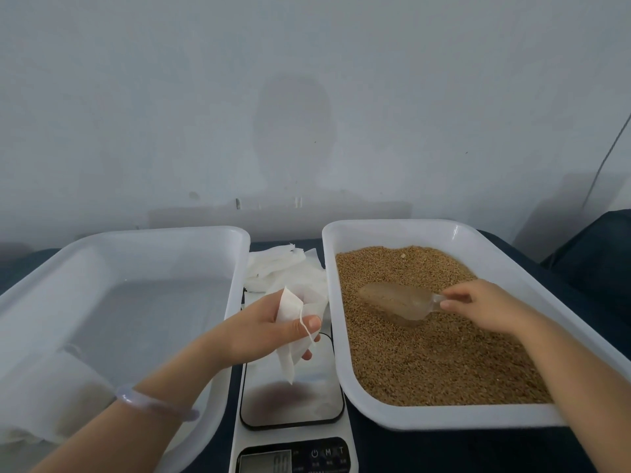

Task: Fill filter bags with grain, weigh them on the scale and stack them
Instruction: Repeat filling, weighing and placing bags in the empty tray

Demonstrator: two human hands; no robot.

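Head camera first, and I begin from the fingers: the thumb (309,323) of the left hand (269,331) presses a white filter bag (286,361) against the curled fingers behind it, so this hand grasps the bag near its upper part. A thin drawstring (302,317) runs across the thumb. The bag looks flat, and its lower corner hangs over the shiny platform of the scale (293,401). I cannot tell if it touches the platform. On the other side, the fingertips (447,304) of the right hand (485,308) pinch the short handle of a clear plastic scoop (396,300). The scoop lies tilted in the grain (426,356) with its bowl pointing left, and some grain is inside it. The grain fills the bottom of the right tray (444,421), a white plastic one, and the right forearm crosses its near corner. The scale stands between the two trays – its display at the bottom edge shows digits, but they are too blurred to read. Behind the scale, a pile of empty bags (283,264) lies between the trays. The left tray (153,233) is also white; in its near corner I see some white bags (37,404), blurred. The left wrist wears a pale bracelet (153,402). Under everything there is a dark blue cloth (444,452), and behind it a plain pale wall (307,97).
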